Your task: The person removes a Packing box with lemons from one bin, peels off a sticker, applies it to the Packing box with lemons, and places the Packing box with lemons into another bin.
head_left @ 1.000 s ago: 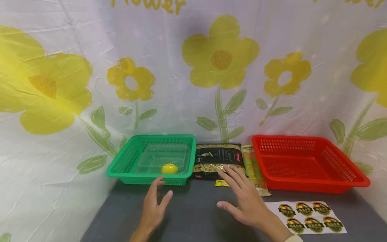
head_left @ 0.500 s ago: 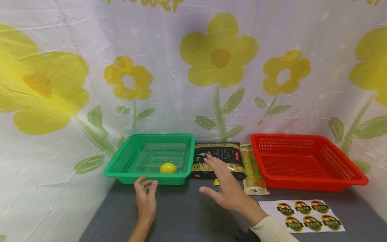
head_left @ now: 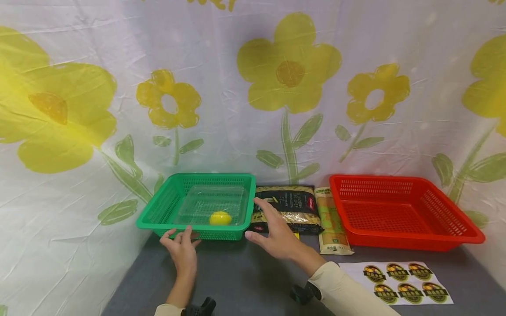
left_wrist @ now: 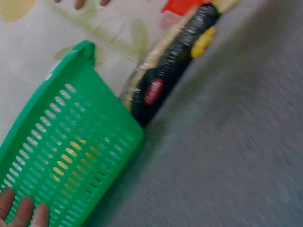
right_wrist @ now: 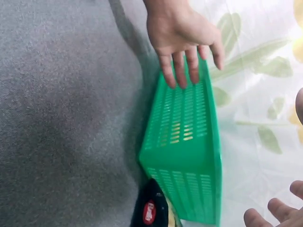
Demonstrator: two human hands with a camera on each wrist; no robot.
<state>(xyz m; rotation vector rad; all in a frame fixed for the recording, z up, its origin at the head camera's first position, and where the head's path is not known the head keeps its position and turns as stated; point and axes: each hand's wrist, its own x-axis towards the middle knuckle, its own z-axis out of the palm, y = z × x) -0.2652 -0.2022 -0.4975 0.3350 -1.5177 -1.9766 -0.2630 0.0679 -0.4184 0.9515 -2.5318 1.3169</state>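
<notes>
My left hand [head_left: 182, 252] is at the front wall of the green basket [head_left: 158, 224], its fingers loosely bent near the rim. In the right wrist view its fingers lie over the slotted wall; whether they touch cannot be told. My right hand [head_left: 276, 235] is held with fingers extended and thumb apart, near the basket's front right corner, holding nothing. Inside the basket a clear plastic container [head_left: 197, 204] lies, with a yellow lemon-like fruit [head_left: 220, 218] at its front right. A black pasta bag [head_left: 292, 206] lies right of the basket, partly behind my right hand.
A long beige and green packet [head_left: 334, 226] lies between the pasta bag and a red basket [head_left: 395, 239]. A sheet of round stickers [head_left: 399, 283] is at the front right of the grey table [head_left: 237, 285]. A small yellow packet [left_wrist: 203, 42] sits before the pasta bag. A flowered curtain [head_left: 221, 145] stands behind.
Both hands have moved left. My left hand has come to the green basket's front wall, and my right hand has left the pasta bag's front for the basket's right corner.
</notes>
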